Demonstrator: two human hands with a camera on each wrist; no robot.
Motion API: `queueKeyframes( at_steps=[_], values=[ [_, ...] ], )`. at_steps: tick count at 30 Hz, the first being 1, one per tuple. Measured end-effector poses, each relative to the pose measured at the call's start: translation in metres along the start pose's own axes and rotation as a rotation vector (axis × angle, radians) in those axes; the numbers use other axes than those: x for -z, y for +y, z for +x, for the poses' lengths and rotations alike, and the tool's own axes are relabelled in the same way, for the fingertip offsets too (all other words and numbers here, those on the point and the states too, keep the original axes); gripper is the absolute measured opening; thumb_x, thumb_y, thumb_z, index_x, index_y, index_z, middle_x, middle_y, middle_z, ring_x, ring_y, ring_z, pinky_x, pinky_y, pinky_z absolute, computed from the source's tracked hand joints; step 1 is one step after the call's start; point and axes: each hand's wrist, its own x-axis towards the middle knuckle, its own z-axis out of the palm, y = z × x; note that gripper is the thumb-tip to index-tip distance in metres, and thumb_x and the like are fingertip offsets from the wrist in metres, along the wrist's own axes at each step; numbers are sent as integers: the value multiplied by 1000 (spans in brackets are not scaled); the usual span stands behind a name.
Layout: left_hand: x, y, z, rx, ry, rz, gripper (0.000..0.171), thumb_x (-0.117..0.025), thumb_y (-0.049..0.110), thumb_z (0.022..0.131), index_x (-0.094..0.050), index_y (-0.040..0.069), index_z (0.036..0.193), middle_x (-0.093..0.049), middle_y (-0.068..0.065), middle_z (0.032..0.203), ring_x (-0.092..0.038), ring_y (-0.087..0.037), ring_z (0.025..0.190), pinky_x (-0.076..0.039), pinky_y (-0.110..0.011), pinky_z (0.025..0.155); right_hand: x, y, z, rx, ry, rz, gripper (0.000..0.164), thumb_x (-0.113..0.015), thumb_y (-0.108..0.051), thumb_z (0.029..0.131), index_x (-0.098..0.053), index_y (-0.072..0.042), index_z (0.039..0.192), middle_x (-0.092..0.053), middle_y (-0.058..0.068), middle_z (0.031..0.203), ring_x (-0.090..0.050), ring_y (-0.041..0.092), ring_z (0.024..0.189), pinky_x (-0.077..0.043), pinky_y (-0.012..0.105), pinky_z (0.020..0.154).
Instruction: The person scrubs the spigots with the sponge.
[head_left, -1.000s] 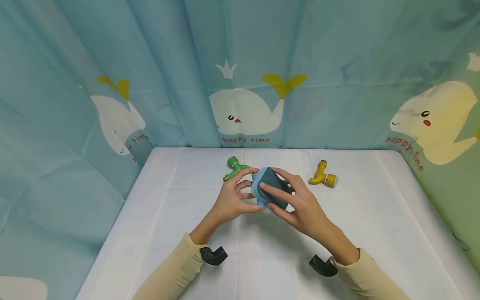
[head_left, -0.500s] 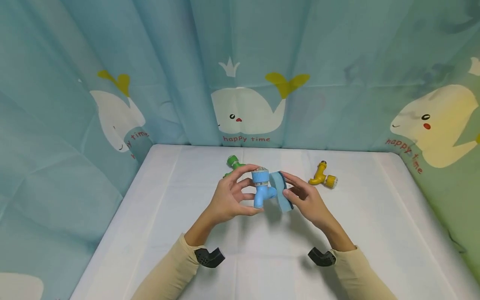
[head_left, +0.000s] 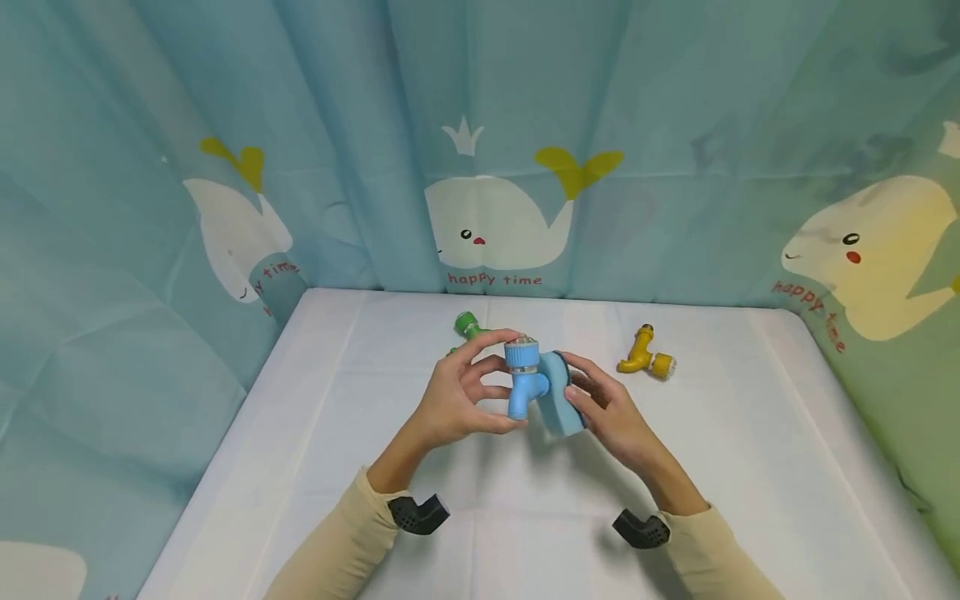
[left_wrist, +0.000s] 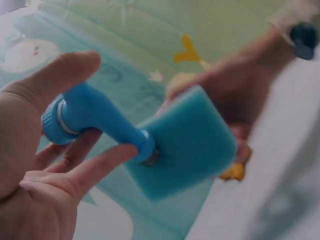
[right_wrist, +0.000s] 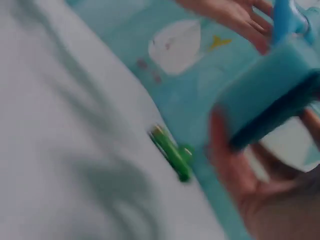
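Note:
A light blue tap point(head_left: 528, 387) with a ribbed knob is held above the table by my left hand point(head_left: 457, 392), thumb at the spout end and a finger on the knob. My right hand point(head_left: 618, 417) grips a sponge point(head_left: 558, 400), light blue on one side and dark on the other. In the left wrist view, the sponge's point(left_wrist: 190, 145) light face is against or very close to the tap's point(left_wrist: 105, 112) threaded inlet. The right wrist view has the sponge point(right_wrist: 270, 90) blurred, its dark layer towards my palm.
On the white table point(head_left: 360, 400) a green tap point(head_left: 467, 323) lies behind my left hand, partly hidden. To the right lies a yellow tap point(head_left: 645, 354). A blue whale-print curtain point(head_left: 510, 83) hangs behind the table and along its sides.
The sponge was in front of the tap, dark side showing, covering much of it. My right hand has moved it right to the inlet side and turned it. My left hand stays nearly still.

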Motion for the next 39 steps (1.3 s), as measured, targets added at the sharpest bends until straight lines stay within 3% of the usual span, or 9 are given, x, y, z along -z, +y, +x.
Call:
queueKeyframes(
  at_steps=[5, 10, 16, 20, 24, 27, 30, 34, 39],
  values=[
    [1, -4, 0, -27, -19, 106, 94, -84, -25, 63, -45, -2, 146, -45, -20, 144, -62, -31, 109, -60, -48, 90, 5, -16, -1, 197, 53, -393, 49, -66, -9, 101, -55, -17, 149, -56, 13, 144, -64, 29, 102, -58, 29, 74],
    [2, -11, -2, -35, -25, 143, 93, -85, -22, 65, -45, -3, 147, -43, -20, 145, -62, -33, 109, -60, -45, 89, 2, -18, 0, 336, 46, -661, 54, -76, -11, 94, -59, -19, 145, -52, 13, 149, -62, 31, 113, -60, 29, 69],
    [0, -15, -4, 10, 16, 113, 94, -83, -24, 65, -45, 0, 147, -44, -17, 146, -62, -34, 111, -60, -47, 89, -3, -18, -2, 407, 86, -689, 57, -78, -7, 90, -60, -16, 143, -51, 15, 149, -62, 32, 115, -60, 29, 67],
    [0, -18, -4, 51, 44, 118, 94, -84, -22, 66, -46, 3, 149, -46, -13, 147, -63, -32, 112, -60, -45, 90, -5, -25, 2, 525, 190, -705, 58, -81, -4, 85, -63, -12, 140, -53, 16, 147, -63, 32, 113, -61, 28, 67],
    [0, -23, -3, 89, 71, 137, 93, -85, -18, 69, -47, 6, 150, -49, -12, 148, -64, -31, 112, -60, -44, 90, -12, -37, 4, 713, 177, -767, 45, -77, -25, 95, -66, -13, 137, -51, 19, 148, -62, 33, 111, -61, 37, 75],
    [2, -24, -4, 113, 98, 121, 92, -84, -19, 69, -48, 6, 149, -52, -13, 146, -65, -31, 111, -60, -44, 89, -16, -39, 9, 788, 172, -873, 44, -62, -45, 102, -68, -16, 134, -49, 20, 149, -59, 35, 111, -59, 46, 77],
    [2, -24, -5, 129, 107, 89, 92, -83, -21, 68, -48, 4, 149, -52, -15, 145, -65, -28, 111, -60, -46, 88, -17, -38, 10, 803, 199, -884, 46, -58, -49, 102, -68, -16, 133, -48, 21, 149, -58, 37, 113, -58, 49, 77],
    [3, -24, -4, 127, 92, 61, 91, -82, -21, 69, -45, 0, 150, -47, -16, 149, -63, -25, 112, -60, -47, 90, -17, -37, 10, 796, 148, -907, 43, -62, -43, 102, -67, -18, 136, -46, 20, 153, -56, 36, 116, -59, 49, 79],
    [7, -25, -4, 138, 112, 22, 92, -82, -22, 68, -43, -1, 149, -52, -20, 143, -62, -28, 116, -59, -45, 93, 0, -29, 11, 692, 196, -979, 51, -83, -18, 89, -66, -20, 137, -45, 18, 154, -55, 37, 118, -59, 53, 82]
  ],
)
